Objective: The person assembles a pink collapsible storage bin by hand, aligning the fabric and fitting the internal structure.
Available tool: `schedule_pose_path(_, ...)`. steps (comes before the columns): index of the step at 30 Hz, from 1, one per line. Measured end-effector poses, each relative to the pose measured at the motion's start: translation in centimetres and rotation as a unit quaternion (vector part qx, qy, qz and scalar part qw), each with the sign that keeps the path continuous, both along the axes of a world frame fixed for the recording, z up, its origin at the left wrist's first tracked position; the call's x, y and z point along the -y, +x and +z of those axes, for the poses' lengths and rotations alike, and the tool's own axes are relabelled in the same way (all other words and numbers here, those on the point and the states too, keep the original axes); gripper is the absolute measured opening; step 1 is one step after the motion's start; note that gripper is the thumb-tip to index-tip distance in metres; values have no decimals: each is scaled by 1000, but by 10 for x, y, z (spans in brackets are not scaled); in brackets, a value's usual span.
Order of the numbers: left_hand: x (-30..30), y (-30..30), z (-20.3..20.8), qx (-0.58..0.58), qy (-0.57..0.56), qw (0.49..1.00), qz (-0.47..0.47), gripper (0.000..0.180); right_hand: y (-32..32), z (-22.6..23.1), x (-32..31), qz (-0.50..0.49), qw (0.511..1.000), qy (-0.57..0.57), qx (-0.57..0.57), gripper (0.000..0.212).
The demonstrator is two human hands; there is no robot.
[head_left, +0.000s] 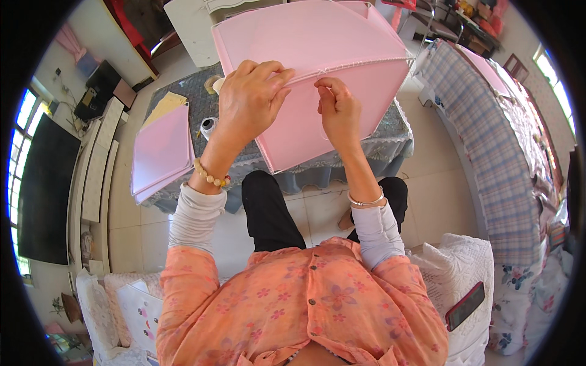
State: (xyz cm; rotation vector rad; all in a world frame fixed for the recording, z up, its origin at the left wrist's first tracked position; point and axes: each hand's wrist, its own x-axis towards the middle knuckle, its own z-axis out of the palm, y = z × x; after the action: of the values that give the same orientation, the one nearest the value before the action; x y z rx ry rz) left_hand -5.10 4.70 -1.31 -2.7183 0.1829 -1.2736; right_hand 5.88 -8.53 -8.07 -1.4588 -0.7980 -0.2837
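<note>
A large pink box-like piece made of flat panels (311,36) stands tilted on the cloth-covered table in front of me. A white corded seam (366,61) runs along the edge where its top and front panels meet. My left hand (253,97) is closed over that edge at its left part, thumb and fingers gripping the seam. Just right of it, before the front panel, my right hand (340,113) is pinched closed at a small white knot of thread (321,72). A thin pale loop of thread shows below its fingers; the fingertips' exact hold is partly hidden.
Flat pink panels (162,143) and yellowish sheets (166,108) lie on the table's (390,143) left side, beside a white thread spool (209,127). A plaid-covered bed (482,140) stands at right. A phone (465,306) rests on the white seat cover (455,262).
</note>
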Motion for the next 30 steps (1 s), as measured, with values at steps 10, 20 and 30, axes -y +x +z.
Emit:
schedule_pose_path(10,-2,4,-3,18,9,1000,-10,25,2,9,-5,-23,999,-24,32,6)
schedule_pose_path(20,3,3,0,4,10,1000,-3,27,3,18,-4,-44,994,-44,84,5)
schedule_pose_path(30,-1,1,-3,22,2,1000,-18,27,3,65,43,-154,955,-104,233,14)
